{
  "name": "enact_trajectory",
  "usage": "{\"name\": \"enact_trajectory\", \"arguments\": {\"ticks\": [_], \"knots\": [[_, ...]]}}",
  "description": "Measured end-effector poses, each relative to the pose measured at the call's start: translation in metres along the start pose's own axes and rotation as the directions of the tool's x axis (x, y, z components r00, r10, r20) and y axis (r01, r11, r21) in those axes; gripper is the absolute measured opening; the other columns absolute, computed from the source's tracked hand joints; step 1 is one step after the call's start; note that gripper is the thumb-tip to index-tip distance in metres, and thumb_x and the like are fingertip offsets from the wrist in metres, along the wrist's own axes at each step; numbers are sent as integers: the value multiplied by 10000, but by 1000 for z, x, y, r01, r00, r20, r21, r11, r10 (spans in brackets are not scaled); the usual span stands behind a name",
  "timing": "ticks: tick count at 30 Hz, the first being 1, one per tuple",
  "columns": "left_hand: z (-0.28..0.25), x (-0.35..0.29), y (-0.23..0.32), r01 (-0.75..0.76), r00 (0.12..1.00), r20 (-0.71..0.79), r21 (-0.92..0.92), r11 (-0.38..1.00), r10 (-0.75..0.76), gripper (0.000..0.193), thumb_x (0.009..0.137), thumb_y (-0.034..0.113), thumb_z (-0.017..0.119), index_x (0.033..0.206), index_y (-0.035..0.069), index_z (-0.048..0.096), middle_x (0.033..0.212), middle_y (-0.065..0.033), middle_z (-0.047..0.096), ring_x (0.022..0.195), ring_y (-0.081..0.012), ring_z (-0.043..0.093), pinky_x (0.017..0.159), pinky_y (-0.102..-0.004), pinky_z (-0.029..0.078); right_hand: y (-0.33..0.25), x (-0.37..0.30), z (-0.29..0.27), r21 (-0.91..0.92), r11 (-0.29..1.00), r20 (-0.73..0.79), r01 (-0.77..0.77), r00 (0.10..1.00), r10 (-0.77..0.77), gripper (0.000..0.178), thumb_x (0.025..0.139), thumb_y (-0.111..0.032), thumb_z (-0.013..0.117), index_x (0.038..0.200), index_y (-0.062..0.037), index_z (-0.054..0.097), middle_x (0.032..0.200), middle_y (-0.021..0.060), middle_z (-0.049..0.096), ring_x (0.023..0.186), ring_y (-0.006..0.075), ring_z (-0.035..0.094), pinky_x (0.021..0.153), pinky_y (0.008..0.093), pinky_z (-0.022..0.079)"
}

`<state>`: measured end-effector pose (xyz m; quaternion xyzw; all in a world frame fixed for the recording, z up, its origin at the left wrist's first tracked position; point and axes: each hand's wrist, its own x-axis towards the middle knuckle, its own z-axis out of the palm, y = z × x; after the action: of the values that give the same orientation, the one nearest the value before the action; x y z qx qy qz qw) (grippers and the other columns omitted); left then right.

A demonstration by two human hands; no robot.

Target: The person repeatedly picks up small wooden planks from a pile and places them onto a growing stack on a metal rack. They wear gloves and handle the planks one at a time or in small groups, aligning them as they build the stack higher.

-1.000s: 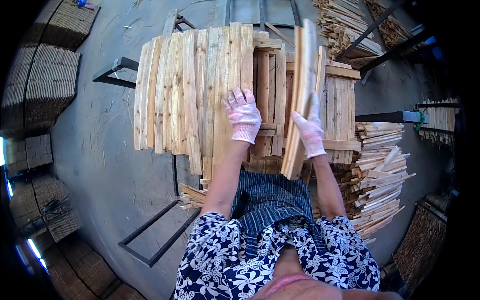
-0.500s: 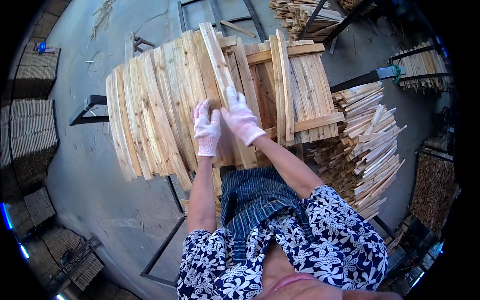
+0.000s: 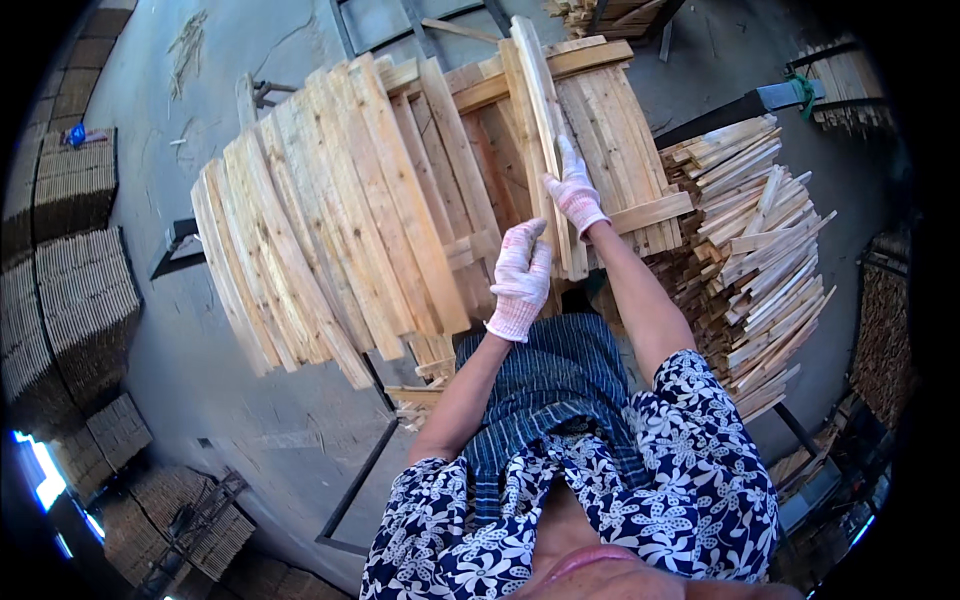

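Our right hand (image 3: 577,192) grips an upright wooden slat (image 3: 540,120); our left hand (image 3: 521,282), loosely curled, touches its lower end.

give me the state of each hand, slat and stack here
left hand: gloved, fingers resting against the upright slats
right hand: gloved, grip closed on the upright slats
upright slats: tilted on edge
fanned boards: lying flat, overlapping
side stack: piled loosely, ends uneven
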<state>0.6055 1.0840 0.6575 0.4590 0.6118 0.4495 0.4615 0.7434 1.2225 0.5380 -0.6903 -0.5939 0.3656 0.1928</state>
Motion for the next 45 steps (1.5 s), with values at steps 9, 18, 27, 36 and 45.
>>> {"name": "enact_trajectory", "arguments": {"ticks": [9,18,27,36,45], "knots": [[39,76,-5,-170,965,-165,209,963,206,369,958,49,613,1317,-25,578,1231,-157,595,1083,-222,633,962,-336,509,-8,-31,-13,-38,994,36,-100,994,101,871,897,-317,669,1622,-279,187,1480,279,407,1277,470,529,1035,477,477],[-64,18,52,-89,986,-123,161,983,109,319,959,19,623,1276,-12,619,1173,-96,641,1066,-148,631,923,-289,522,-72,-51,62,-333,940,-48,71,995,-92,709,934,-246,663,1558,-196,332,1378,328,445,1108,495,599,920,527,525],[-127,6,52,-110,957,-243,206,972,160,331,972,37,619,1299,-15,603,1195,-129,662,1121,-210,643,994,-326,510,-89,-66,45,20,978,-4,209,978,-208,646,962,-230,620,1548,-171,355,1363,251,469,1116,422,607,922,460,545],[-195,31,55,-56,997,-29,297,953,68,417,1064,260,449,1299,-34,629,1236,-144,677,1113,-248,637,998,-393,510,-216,-176,43,508,595,-32,623,703,-710,562,1028,-318,523,1507,-43,421,1495,263,441,1306,417,491,1090,512,415],[-331,-13,-2,407,841,-539,576,709,-46,752,1047,315,527,1602,-15,141,1548,-238,419,1314,-398,508,1118,-447,398,-121,-188,-61,289,865,-11,409,905,-425,392,970,-265,584,1288,-37,605,1164,204,641,1085,395,619,949,454,511]]}}
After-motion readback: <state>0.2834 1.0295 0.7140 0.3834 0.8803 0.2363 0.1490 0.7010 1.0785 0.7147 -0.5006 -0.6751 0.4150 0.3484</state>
